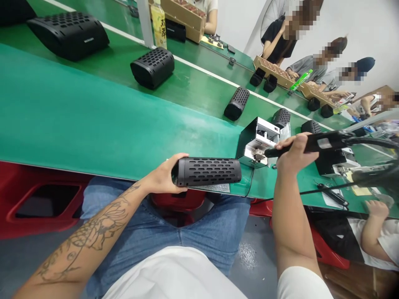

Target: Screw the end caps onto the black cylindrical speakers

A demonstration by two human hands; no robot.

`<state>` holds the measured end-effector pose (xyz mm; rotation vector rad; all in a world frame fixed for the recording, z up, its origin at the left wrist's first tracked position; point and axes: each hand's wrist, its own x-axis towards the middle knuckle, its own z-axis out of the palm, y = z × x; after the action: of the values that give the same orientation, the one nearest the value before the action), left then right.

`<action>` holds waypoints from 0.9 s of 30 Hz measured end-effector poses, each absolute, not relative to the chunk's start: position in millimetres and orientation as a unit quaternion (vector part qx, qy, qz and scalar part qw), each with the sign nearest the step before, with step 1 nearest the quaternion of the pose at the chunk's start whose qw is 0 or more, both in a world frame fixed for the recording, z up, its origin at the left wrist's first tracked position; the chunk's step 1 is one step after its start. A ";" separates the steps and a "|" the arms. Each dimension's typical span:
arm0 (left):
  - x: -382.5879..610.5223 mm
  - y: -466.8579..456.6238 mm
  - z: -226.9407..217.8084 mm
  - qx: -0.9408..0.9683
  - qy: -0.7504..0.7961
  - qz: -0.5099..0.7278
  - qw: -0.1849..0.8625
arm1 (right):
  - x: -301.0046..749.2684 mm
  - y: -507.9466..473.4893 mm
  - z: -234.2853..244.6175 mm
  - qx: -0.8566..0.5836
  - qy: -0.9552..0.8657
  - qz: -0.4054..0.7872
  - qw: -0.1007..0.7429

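Observation:
My left hand (pixel 165 174) is closed around one end of a black slotted speaker housing (pixel 212 171), which lies on its side at the front edge of the green table. My right hand (pixel 294 153) grips a black electric screwdriver (pixel 321 142) with a cable at its rear. The driver's tip points left into the opening of a small black-and-silver screw feeder (pixel 258 143). Whether a screw sits on the tip is too small to tell.
More black speaker housings (pixel 152 67) stand along the green conveyor belt (pixel 193 97). A yellow drink bottle (pixel 159 25) is by a white post. Co-workers sit across the line with cardboard boxes (pixel 277 72). At right, another screwdriver (pixel 332 195) lies near a person's hand (pixel 377 209).

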<state>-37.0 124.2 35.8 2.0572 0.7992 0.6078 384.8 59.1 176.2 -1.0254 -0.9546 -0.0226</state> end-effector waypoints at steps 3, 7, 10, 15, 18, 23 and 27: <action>-37.0 124.0 33.9 0.816 0.314 0.250 0.416 | 396.5 76.9 159.2 -0.504 -0.417 -0.005 0.756; -36.3 123.2 31.5 0.811 0.317 0.245 0.426 | 388.7 65.3 155.5 -0.515 -0.405 0.021 0.756; -35.4 122.8 30.5 0.808 0.314 0.244 0.434 | 364.8 41.6 171.5 -0.495 -0.408 0.059 0.765; -34.5 123.2 30.9 0.808 0.309 0.243 0.439 | 290.1 3.4 197.6 -0.384 -0.490 0.186 0.761; -34.0 122.8 33.1 0.807 0.313 0.239 0.440 | 248.0 -1.6 198.1 -0.362 -0.526 0.237 0.732; -31.2 121.3 35.7 0.802 0.293 0.246 0.459 | 221.8 11.6 184.1 -0.392 -0.533 0.263 0.702; -27.9 121.3 36.3 0.800 0.283 0.256 0.463 | 221.7 15.5 176.5 -0.387 -0.538 0.292 0.690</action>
<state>-27.9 121.3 36.3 1.9677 0.6954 0.6288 221.7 15.5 176.5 -0.8660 -1.2026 0.6531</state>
